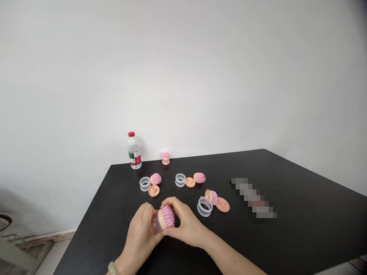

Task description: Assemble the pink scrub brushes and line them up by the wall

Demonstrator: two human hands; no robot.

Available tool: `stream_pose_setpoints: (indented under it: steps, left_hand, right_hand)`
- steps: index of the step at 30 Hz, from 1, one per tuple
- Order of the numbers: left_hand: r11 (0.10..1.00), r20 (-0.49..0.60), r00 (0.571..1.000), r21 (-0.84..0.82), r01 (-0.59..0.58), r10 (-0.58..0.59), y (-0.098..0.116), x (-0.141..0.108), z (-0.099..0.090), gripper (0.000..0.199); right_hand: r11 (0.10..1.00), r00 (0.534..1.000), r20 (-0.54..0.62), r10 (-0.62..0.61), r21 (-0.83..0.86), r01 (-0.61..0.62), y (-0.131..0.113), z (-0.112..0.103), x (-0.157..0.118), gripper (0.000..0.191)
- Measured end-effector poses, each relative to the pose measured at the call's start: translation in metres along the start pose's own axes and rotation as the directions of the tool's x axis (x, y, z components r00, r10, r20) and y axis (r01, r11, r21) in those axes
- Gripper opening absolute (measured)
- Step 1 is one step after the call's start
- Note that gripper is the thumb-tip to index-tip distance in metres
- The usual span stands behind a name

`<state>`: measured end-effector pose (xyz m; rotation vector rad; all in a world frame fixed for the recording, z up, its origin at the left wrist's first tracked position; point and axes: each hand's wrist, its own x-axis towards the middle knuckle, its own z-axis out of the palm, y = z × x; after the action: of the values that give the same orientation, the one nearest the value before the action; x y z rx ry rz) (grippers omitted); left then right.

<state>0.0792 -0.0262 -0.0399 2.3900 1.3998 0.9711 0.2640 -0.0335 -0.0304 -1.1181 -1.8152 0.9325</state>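
My left hand is closed around a translucent ring, close to the front of the table. Against that ring sits a brush head with pink bristles and a peach base, gripped by the fingers and thumb of my right hand. The two pieces touch, tilted with the bristles toward the right; whether they are locked together I cannot tell. Just to the right lie a loose clear ring, a second pink brush head and a flat peach disc.
Farther back on the black table lie two more groups, each with a ring, a disc and a brush head. An upright brush and a water bottle stand near the wall. A pixelated long object lies right.
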Motion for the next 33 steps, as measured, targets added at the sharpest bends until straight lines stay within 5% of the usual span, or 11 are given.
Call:
stream_pose_setpoints:
  steps: [4,8,11,14,16,22,25,29,33]
  left_hand:
    - [0.997,-0.032,0.998,0.059,-0.046,0.048,-0.002,0.000,-0.001,0.020]
    - [0.988,-0.065,0.989,0.088,-0.126,0.132,-0.004,0.000,0.001,0.019]
    - [0.986,-0.070,0.987,0.097,-0.135,0.142,-0.006,0.001,0.003,0.024]
    - [0.983,-0.077,0.983,0.095,-0.158,0.165,-0.006,0.002,0.004,0.021]
    - [0.985,-0.066,0.985,0.079,-0.156,0.161,-0.006,0.002,0.005,0.019]
    - [0.997,-0.029,0.997,0.036,-0.069,0.070,-0.003,0.001,0.003,0.023]
    - [0.999,0.045,0.999,-0.038,0.021,-0.020,0.001,0.002,0.001,0.020]
    - [0.936,0.265,0.954,-0.278,0.216,-0.142,0.002,0.006,-0.006,0.032]
    - [0.668,0.557,0.831,-0.615,0.418,-0.007,-0.003,0.012,-0.020,0.041]
  right_hand:
    - [0.999,0.999,0.035,0.022,0.046,-0.024,-0.002,-0.001,-0.003,0.081]
    - [0.997,0.998,-0.006,0.068,0.040,-0.067,0.002,0.001,-0.002,0.063]
    - [0.996,1.000,0.013,0.028,0.080,-0.029,0.002,0.001,-0.001,0.077]
    - [0.994,0.995,-0.005,0.103,0.022,-0.103,-0.002,0.001,-0.001,0.068]
    - [0.995,0.995,-0.023,0.100,-0.019,-0.101,-0.003,0.002,-0.001,0.057]
    - [0.992,0.992,-0.022,0.124,-0.022,-0.124,-0.003,0.003,-0.001,0.066]
    - [0.992,0.994,-0.035,0.101,-0.070,-0.104,-0.005,0.000,-0.002,0.052]
    - [0.994,0.995,0.066,-0.079,-0.066,0.083,-0.014,-0.012,-0.002,0.045]
    - [0.952,0.934,0.185,-0.305,0.048,0.301,-0.025,-0.022,-0.002,0.032]
